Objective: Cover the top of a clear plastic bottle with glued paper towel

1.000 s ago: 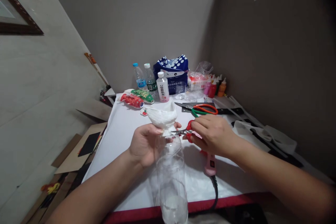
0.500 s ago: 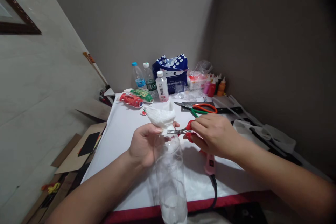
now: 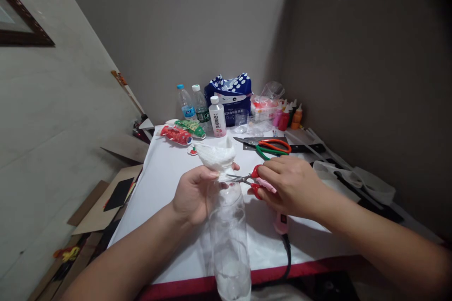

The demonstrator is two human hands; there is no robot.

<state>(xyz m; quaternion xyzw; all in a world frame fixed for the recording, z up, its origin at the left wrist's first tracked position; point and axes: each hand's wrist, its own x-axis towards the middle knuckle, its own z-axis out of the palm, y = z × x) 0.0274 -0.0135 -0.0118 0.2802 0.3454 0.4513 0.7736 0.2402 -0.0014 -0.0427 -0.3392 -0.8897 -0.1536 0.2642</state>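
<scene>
A clear plastic bottle [image 3: 230, 235] stands upright before me, tilted slightly, topped by a white, soft-looking cup-shaped piece [image 3: 216, 154]. My left hand [image 3: 196, 193] is closed around the neck, where the white piece meets the bottle; its far fingers are partly hidden. My right hand [image 3: 291, 183] grips small scissors [image 3: 243, 179] by their red handles, blades parted and tips against the white piece just above the bottle's shoulder. Under that hand lies a pink corded tool [image 3: 281, 223], partly covered.
Large shears [image 3: 271, 146] with orange and green handles lie behind my right hand. Farther back stand bottles [image 3: 217, 117], a blue bag [image 3: 229, 96] and paint bottles [image 3: 283, 120]. Red and green fish-shaped packets [image 3: 176, 135] lie at left. White strips [image 3: 370, 186] lie at right.
The scissors' handles have spread wider apart, and my right hand has shifted slightly down. My left hand keeps its hold on the bottle's neck.
</scene>
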